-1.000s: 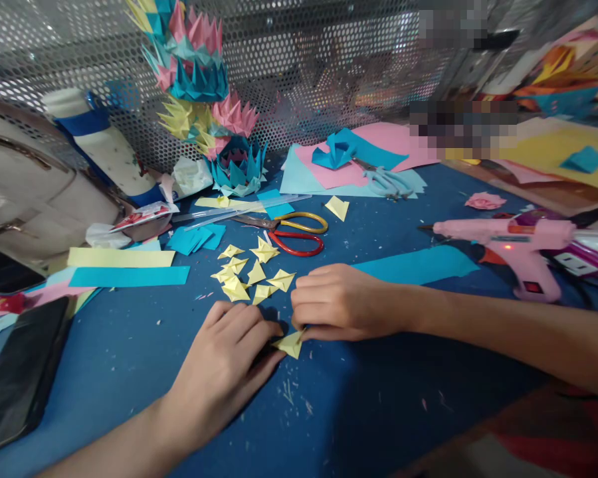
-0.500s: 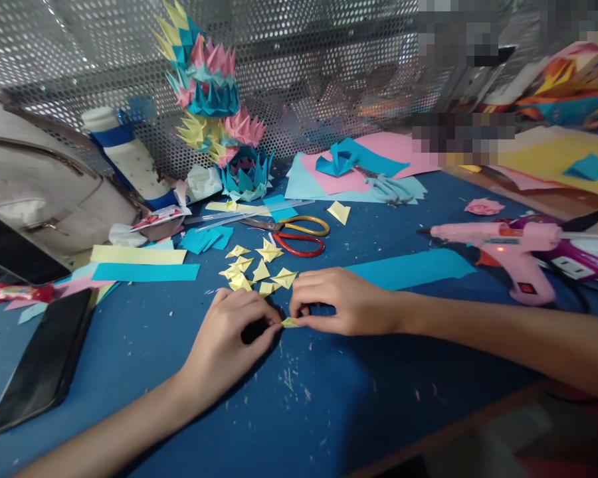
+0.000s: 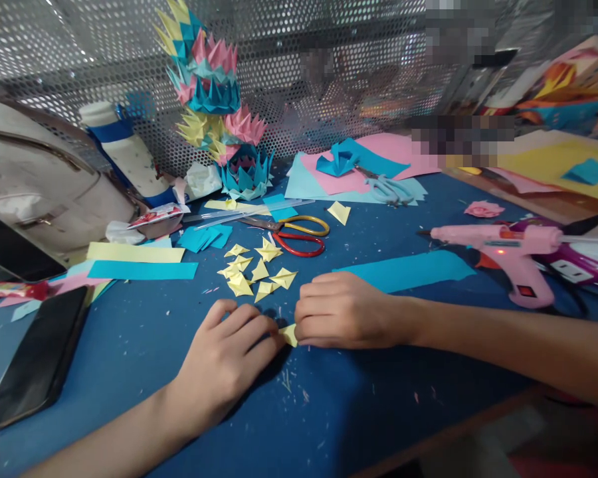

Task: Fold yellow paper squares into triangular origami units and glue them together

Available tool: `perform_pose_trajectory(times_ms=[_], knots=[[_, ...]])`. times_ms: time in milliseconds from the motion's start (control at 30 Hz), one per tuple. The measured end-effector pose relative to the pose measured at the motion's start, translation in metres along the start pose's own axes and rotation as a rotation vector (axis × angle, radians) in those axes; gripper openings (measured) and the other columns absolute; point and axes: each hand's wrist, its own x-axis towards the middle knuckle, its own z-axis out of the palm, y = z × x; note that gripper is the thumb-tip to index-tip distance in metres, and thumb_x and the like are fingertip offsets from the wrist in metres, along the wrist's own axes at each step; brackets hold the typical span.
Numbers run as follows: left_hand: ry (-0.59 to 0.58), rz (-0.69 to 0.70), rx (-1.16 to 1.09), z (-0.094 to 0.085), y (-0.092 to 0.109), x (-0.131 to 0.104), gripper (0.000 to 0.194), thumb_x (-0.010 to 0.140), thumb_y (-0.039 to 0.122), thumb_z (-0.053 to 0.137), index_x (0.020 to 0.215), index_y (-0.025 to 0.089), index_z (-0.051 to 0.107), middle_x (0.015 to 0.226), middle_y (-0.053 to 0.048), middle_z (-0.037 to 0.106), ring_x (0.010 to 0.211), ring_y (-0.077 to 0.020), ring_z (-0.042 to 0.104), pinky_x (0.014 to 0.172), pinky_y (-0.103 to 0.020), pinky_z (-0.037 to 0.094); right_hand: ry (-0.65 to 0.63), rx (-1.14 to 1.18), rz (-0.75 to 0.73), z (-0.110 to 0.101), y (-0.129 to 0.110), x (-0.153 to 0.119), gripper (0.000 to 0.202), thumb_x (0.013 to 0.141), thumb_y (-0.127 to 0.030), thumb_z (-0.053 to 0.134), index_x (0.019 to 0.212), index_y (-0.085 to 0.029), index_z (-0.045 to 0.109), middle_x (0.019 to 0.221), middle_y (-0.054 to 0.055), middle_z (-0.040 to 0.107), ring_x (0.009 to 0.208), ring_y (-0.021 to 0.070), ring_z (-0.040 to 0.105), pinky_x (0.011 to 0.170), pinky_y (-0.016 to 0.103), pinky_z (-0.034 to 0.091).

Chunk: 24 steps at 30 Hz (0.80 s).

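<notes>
A small yellow paper piece [image 3: 289, 334] lies between my two hands, low on the blue table [image 3: 299, 425]. My left hand [image 3: 232, 358] has its curled fingers pressed on the paper's left end. The right end is pinched under my right hand [image 3: 341, 311], whose fingers are folded together. Both hands rest on the table, and their fingertips hide parts of the paper. Just behind them lie several folded yellow pieces [image 3: 260, 271]. Scissors with yellow and red handles [image 3: 301, 244] lie behind those.
A pink glue gun [image 3: 513, 255] lies right, beside a blue paper strip [image 3: 408, 269]. Phones [image 3: 37, 362], paper strips [image 3: 142, 270], a bottle [image 3: 129, 156] and a bag [image 3: 40, 179] are left. A spiky paper tower [image 3: 224, 99] stands behind, near coloured sheets [image 3: 323, 172].
Both hands have moved slightly nearer to me with the yellow piece, which now shows more of its surface. The fingers of my right hand have folded closer together.
</notes>
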Motion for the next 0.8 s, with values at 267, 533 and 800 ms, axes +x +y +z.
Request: perform_pose_trajectory(times_ms=[267, 533, 800], knots=[[0.013, 0.098, -0.054, 0.004, 0.000, -0.006, 0.039, 0.109, 0.015, 0.028, 0.114, 0.010, 0.066, 0.105, -0.008, 0.072, 0.097, -0.0197, 0.060, 0.087, -0.036, 0.035, -0.009, -0.064, -0.025, -0.001, 0.004, 0.000, 0.033, 0.108, -0.027, 0.037, 0.090, -0.019, 0.064, 0.090, 0.000, 0.066, 0.078, 0.0142, 0.049, 0.065, 0.031, 0.029], [-0.017, 0.145, -0.092, 0.003, -0.010, -0.018, 0.039, 0.109, 0.015, 0.029, 0.130, 0.010, 0.061, 0.123, -0.008, 0.070, 0.109, -0.0211, 0.058, 0.101, -0.038, 0.029, -0.024, 0.057, 0.052, -0.001, 0.002, -0.001, 0.028, 0.106, -0.024, 0.040, 0.092, -0.018, 0.064, 0.089, 0.003, 0.064, 0.079, 0.0161, 0.049, 0.070, 0.030, 0.035], [-0.062, 0.140, -0.145, 0.001, -0.015, -0.015, 0.035, 0.109, 0.020, 0.035, 0.131, 0.013, 0.061, 0.125, -0.005, 0.068, 0.111, -0.0187, 0.056, 0.103, -0.035, 0.026, -0.031, 0.171, 0.171, 0.004, -0.004, 0.003, 0.013, 0.096, -0.018, 0.046, 0.088, -0.018, 0.056, 0.086, 0.004, 0.060, 0.078, 0.0171, 0.046, 0.074, 0.029, 0.039]])
